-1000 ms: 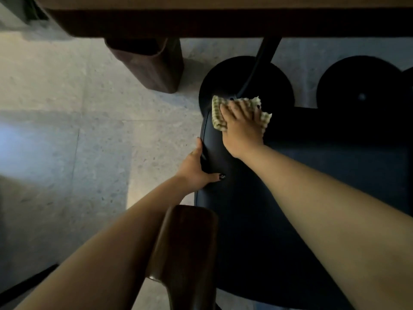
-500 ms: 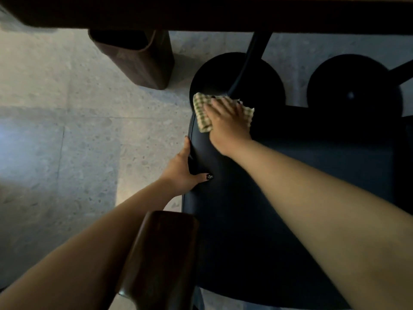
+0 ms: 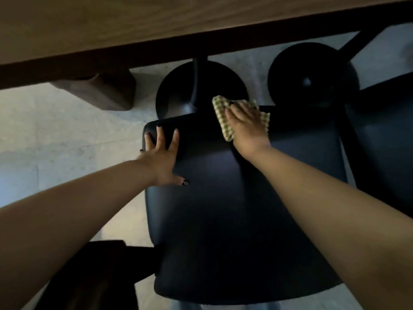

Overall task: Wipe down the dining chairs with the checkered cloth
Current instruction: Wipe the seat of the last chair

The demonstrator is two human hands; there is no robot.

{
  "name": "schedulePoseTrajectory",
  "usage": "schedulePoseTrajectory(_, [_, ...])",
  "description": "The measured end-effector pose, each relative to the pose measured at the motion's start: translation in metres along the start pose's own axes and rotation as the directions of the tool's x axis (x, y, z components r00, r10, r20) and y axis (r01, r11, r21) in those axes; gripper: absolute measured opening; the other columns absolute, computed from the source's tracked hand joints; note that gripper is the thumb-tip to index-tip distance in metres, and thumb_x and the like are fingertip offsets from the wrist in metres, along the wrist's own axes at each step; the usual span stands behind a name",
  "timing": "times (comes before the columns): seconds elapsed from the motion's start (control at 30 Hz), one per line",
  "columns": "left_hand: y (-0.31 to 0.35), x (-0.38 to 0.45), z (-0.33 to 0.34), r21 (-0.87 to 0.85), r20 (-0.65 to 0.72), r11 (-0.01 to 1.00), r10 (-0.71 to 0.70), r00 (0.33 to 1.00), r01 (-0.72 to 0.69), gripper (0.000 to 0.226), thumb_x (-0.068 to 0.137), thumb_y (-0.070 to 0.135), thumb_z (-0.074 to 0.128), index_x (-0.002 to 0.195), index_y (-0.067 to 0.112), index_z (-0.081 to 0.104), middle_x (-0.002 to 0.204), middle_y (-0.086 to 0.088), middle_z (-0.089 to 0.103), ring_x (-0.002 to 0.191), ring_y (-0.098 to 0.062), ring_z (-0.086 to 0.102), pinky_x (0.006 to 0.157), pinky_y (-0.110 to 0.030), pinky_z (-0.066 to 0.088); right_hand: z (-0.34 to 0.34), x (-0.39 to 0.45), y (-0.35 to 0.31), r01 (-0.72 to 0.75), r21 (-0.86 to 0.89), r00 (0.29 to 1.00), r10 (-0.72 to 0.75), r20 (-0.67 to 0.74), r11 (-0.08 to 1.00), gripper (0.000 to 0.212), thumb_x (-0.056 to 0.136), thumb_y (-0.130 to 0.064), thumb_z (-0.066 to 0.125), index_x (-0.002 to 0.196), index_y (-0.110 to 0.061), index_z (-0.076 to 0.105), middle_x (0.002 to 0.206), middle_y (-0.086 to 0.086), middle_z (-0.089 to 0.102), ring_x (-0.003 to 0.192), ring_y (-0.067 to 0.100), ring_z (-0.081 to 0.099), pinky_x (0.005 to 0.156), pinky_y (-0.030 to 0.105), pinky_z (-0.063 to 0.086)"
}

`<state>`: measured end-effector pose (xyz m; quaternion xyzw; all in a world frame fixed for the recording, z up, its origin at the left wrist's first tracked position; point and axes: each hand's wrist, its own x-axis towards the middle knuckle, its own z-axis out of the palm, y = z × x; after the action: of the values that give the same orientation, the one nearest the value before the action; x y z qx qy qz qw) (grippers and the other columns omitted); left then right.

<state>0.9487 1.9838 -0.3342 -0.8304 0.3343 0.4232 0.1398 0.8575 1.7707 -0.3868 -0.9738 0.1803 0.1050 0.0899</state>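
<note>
A dark padded dining chair seat [image 3: 234, 220] fills the middle of the view below me. My right hand [image 3: 245, 124] presses flat on the green-and-cream checkered cloth [image 3: 225, 121] at the seat's far edge, near its middle. My left hand [image 3: 163, 153] lies with fingers spread on the seat's far left corner, holding nothing. The chair's wooden armrest [image 3: 98, 276] shows at the lower left, partly behind my left forearm.
A wooden table edge [image 3: 156, 30] overhangs the top of the view, with a wooden table leg [image 3: 105, 92] at the left. Two round black bases [image 3: 201, 86] [image 3: 312, 74] stand on the pale stone floor [image 3: 55, 135]. A second dark chair seat [image 3: 384, 130] sits to the right.
My right hand has slid the cloth rightward along the seat's far edge. My left hand has moved from gripping the seat's left side to lying flat on its far left corner. The view tilted.
</note>
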Motion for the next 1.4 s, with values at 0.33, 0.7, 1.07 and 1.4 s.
schedulePoseTrajectory(0.33, [0.075,0.01,0.009,-0.076,-0.03,0.988,-0.138,0.99,0.136,0.154,0.058,0.075,0.075,0.145,0.018,-0.038,0.149,-0.025,-0.041,0.137,-0.058,-0.027,0.108,-0.069,0.026,0.011,-0.057,0.142,-0.453,0.245,0.83,0.506,-0.236,0.857,0.043,0.094,-0.002,0.037,0.135,0.003,0.048,0.138,0.023,0.048,0.129,0.04,0.039,0.114,0.04,0.022])
schedulePoseTrajectory(0.7, [-0.034,-0.002,0.007,0.172,-0.255,0.978,0.162,0.953,-0.121,0.108,0.084,0.058,0.064,0.157,0.019,-0.005,0.166,-0.005,-0.005,0.149,-0.029,0.017,0.113,-0.044,0.034,0.005,-0.049,0.14,-0.722,0.326,0.595,0.788,-0.157,0.61,0.054,0.094,-0.009,0.037,0.146,0.0,0.027,0.145,0.026,0.035,0.134,0.041,0.032,0.113,0.044,0.024])
schedulePoseTrajectory(1.07, [-0.057,-0.007,0.08,-0.933,-0.102,0.359,-0.182,0.978,-0.03,0.102,0.081,0.025,0.081,0.157,0.029,0.014,0.135,-0.002,0.052,0.124,-0.023,0.053,0.103,-0.041,0.047,0.025,-0.021,-0.117,-0.339,0.187,0.927,0.361,-0.104,0.922,0.055,0.094,-0.013,0.036,0.148,-0.024,0.028,0.157,0.005,0.023,0.144,0.033,0.013,0.113,0.059,0.012])
schedulePoseTrajectory(1.4, [-0.057,-0.01,0.088,-0.915,-0.15,0.396,-0.162,0.975,-0.075,0.097,0.075,0.006,0.083,0.153,0.019,0.026,0.13,-0.001,0.058,0.131,-0.022,0.05,0.103,-0.04,0.047,0.034,-0.014,-0.187,0.293,0.053,0.954,-0.295,0.053,0.955,0.049,0.1,-0.017,0.027,0.15,-0.017,0.025,0.159,0.0,0.015,0.147,0.028,-0.003,0.115,0.053,-0.005])
